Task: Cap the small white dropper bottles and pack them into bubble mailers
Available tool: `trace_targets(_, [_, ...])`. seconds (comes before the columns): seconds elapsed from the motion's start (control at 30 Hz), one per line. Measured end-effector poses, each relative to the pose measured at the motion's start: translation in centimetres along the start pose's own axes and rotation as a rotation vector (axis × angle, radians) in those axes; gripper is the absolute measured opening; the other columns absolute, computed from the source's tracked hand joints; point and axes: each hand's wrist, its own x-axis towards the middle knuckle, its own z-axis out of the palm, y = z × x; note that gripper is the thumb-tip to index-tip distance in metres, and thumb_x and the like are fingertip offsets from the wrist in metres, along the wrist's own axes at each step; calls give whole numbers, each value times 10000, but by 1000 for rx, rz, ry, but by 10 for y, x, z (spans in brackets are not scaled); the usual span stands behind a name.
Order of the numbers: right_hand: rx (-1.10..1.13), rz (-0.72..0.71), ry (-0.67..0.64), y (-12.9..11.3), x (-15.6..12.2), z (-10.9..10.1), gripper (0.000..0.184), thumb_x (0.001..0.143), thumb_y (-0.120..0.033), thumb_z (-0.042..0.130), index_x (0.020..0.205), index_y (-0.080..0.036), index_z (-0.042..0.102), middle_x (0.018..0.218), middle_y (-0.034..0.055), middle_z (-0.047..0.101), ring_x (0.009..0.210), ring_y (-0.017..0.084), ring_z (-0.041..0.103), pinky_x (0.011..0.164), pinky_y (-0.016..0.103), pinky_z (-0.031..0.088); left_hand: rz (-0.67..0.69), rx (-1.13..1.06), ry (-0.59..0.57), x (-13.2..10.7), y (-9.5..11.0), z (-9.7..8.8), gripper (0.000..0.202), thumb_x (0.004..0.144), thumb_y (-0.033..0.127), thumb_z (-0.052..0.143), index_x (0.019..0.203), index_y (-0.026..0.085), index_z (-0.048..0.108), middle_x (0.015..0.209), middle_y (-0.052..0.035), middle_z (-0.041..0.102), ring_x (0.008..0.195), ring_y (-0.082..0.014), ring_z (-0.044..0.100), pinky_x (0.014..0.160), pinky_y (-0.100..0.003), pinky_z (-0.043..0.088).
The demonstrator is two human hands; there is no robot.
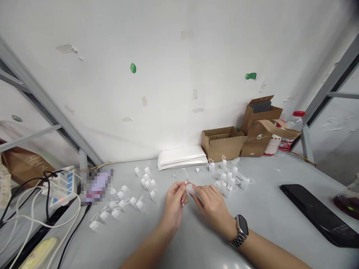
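My left hand point(174, 204) and my right hand point(211, 210) meet over the grey table point(179, 243), their fingertips pinching a small white plastic bottle point(190, 189) between them. Partly hidden by my fingers, it looks translucent. A thin white loop of cord point(179, 175) lies just beyond my left fingers, and a tiny white nozzle cap point(197, 170) stands beyond my right fingers. Several similar bottles with attached caps lie in a loose group point(126, 198) to the left and another point(227, 180) to the right. A metal-band watch point(241, 230) sits on my right wrist.
A stack of white paper sheets point(181, 157), a cardboard box point(223, 144) and a kraft paper bag point(260, 136) stand along the wall. A black tablet point(316, 213) lies at right. A power strip point(60, 188) with cables sits at left, beside a blurred item point(97, 185).
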Motion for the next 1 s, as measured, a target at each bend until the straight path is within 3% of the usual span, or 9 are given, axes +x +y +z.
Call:
trace_targets(0.13, [8, -7, -14, 2, -4, 1, 188, 842, -103, 468, 1019, -98, 528, 752, 71, 636, 648, 172, 521, 590, 297, 365, 56, 157, 48, 2, -3, -2, 271, 653, 398, 660, 658, 141, 572, 438, 94, 291, 416, -33, 243, 434, -209, 178])
trace_targets(0.33, [36, -53, -11, 13, -5, 0, 238, 851, -60, 415, 1062, -117, 510, 828, 92, 635, 705, 185, 516, 627, 311, 393, 24, 236, 58, -1, -4, 1, 285, 599, 413, 687, 637, 146, 598, 441, 91, 307, 413, -34, 245, 431, -213, 174])
trace_targets(0.5, [8, -30, 0, 15, -2, -4, 229, 853, -76, 426, 1057, -128, 516, 864, 99, 634, 715, 185, 519, 627, 314, 393, 52, 201, 21, 0, -3, -3, 324, 655, 431, 644, 777, 131, 664, 447, 85, 282, 439, -49, 230, 444, -224, 175])
trace_targets(0.63, [-32, 15, 40, 9, 2, -5, 195, 850, -98, 452, 1029, -124, 525, 818, 84, 645, 671, 173, 523, 586, 302, 374, 65, 139, 55, 3, -2, -8, 397, 693, 458, 599, 913, 133, 664, 436, 88, 250, 446, -57, 211, 454, -228, 177])
trace_targets(1.0, [94, 74, 26, 5, -1, -7, 206, 865, -136, 434, 1058, -137, 504, 784, 80, 632, 694, 177, 546, 605, 309, 411, 222, 383, 62, 0, -1, -5, 248, 677, 410, 620, 650, 167, 661, 559, 51, 396, 472, -59, 302, 459, -220, 238])
